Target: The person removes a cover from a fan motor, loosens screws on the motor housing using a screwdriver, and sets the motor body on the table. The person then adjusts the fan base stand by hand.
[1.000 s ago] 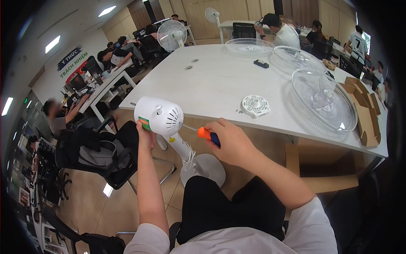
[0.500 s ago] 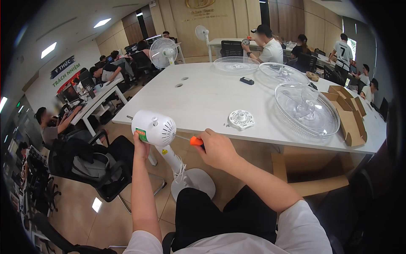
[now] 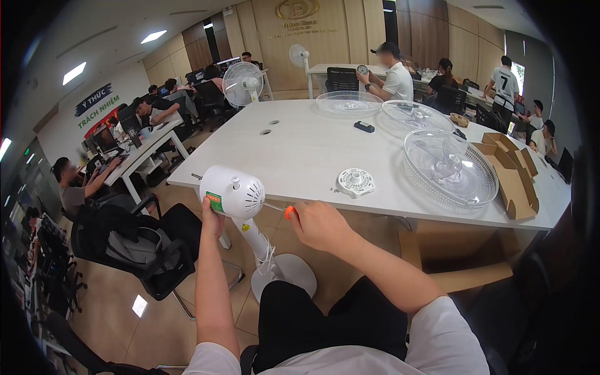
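Note:
A white fan motor housing [image 3: 234, 190] sits on top of a white stand [image 3: 257, 240] with a round base [image 3: 300, 278] on the floor. My left hand [image 3: 213, 219] grips the housing from its left side, beside a green label. In my right hand [image 3: 320, 225] is a screwdriver [image 3: 289, 212] with an orange handle, the fist wrapped round it. The screwdriver's thin shaft reaches the vented rear of the housing; the exact spot its tip touches is too small to make out. A coiled white cord [image 3: 267, 255] hangs at the stand.
On the white table [image 3: 300, 150] lie a round white plastic part [image 3: 356, 182] with small pieces beside it, clear fan grilles and blades [image 3: 447, 169], a black object [image 3: 364, 127] and cardboard packaging [image 3: 515, 181]. A black chair [image 3: 144, 250] with a bag stands left. Other people sit at desks beyond.
The right fist has turned around the screwdriver, and less of its orange handle shows. Housing and hands appear slightly lower and to the right as the view shifts.

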### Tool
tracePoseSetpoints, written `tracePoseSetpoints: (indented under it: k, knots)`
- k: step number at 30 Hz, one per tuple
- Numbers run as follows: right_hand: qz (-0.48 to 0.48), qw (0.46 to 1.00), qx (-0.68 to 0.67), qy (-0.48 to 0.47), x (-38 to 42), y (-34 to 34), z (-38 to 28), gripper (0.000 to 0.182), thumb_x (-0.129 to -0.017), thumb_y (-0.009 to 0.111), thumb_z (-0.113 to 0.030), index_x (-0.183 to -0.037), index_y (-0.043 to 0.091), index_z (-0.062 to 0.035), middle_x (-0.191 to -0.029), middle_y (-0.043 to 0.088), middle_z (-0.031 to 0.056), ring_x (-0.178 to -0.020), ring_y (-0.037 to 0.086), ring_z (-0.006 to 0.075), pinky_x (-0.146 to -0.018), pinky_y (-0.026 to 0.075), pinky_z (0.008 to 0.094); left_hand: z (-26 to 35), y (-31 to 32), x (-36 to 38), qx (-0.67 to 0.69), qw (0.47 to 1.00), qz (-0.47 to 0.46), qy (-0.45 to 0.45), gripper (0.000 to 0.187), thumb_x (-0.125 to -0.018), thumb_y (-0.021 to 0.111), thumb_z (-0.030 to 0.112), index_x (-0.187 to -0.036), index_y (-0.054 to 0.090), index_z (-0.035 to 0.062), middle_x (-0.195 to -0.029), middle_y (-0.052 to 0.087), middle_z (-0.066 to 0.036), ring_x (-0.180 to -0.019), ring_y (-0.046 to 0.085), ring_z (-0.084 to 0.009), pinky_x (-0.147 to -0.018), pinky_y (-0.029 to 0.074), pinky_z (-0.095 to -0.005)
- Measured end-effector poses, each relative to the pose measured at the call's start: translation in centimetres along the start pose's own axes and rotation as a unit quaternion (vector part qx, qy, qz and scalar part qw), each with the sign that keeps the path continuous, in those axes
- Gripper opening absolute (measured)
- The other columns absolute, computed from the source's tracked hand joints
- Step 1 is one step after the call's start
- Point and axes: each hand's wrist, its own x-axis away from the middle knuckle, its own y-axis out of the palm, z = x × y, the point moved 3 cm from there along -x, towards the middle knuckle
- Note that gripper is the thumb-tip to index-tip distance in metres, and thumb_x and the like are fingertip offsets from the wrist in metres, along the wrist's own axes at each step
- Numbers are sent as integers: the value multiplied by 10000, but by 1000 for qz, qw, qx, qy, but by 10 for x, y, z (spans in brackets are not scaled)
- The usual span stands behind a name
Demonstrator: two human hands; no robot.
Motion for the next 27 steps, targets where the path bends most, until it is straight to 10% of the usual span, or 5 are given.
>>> tracePoseSetpoints:
  k: [27]
  knots:
    - [116, 989, 80, -42, 7, -9, -1, 251, -816, 760, -173, -953, 601, -36, -941, 580, 97, -845, 656, 259, -656, 570, 385, 2, 0, -6, -18, 999, -17, -23, 772, -931, 626, 621, -1458, 473, 78, -1465, 541, -38, -1378, 469, -182, -1180, 312, -383]
